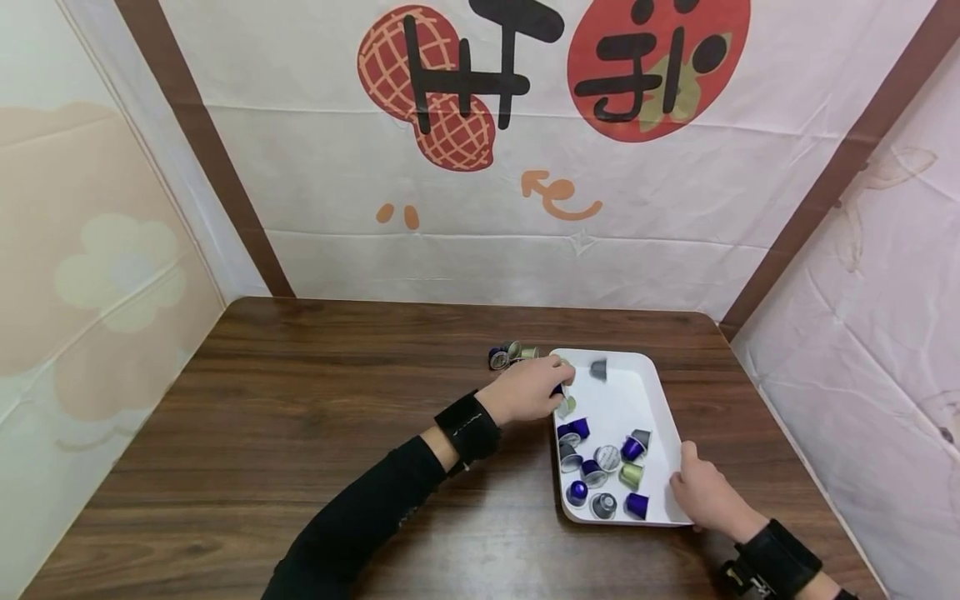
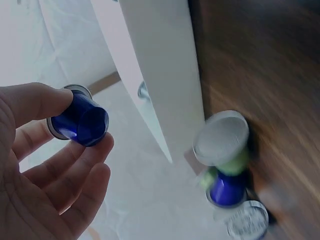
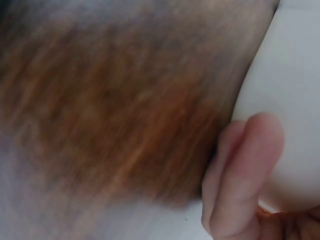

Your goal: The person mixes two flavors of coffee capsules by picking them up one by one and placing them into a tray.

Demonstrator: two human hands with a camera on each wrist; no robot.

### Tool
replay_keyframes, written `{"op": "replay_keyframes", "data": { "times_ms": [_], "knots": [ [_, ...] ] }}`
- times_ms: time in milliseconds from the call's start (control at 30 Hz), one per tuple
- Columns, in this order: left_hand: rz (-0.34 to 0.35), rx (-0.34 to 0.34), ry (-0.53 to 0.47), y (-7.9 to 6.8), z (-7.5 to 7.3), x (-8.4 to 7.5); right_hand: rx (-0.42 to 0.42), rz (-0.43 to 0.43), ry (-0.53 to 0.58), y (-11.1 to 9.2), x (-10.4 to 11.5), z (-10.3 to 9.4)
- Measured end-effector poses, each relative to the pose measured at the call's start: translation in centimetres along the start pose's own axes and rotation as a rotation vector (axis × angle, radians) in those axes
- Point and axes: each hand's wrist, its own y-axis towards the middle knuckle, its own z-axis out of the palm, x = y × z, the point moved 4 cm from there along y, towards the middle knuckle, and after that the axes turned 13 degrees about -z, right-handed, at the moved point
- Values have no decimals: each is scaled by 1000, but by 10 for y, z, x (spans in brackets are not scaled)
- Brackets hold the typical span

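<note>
My left hand is at the left wall of a white tray in the head view. Its thumb and fingers pinch a blue coffee capsule, plainest in the left wrist view. At the tray's near right corner, my right hand grips the rim, thumb over the edge. Inside the tray, several blue, grey and green capsules cluster at the near end, among them a green one and a blue one. A blurred grey capsule is near the far end.
More capsules lie in a small group on the brown wooden table, just beyond my left hand and left of the tray. Printed cloth hangs behind the table and along both sides.
</note>
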Motion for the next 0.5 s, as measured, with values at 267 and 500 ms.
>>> {"op": "replay_keyframes", "data": {
  "times_ms": [267,500],
  "knots": [
    [53,12,59,20,15,-26,-7,3,16,0,-2,1],
    [75,11,101,29,28,-41,-16,-10,8,0,-2,0]
  ]
}}
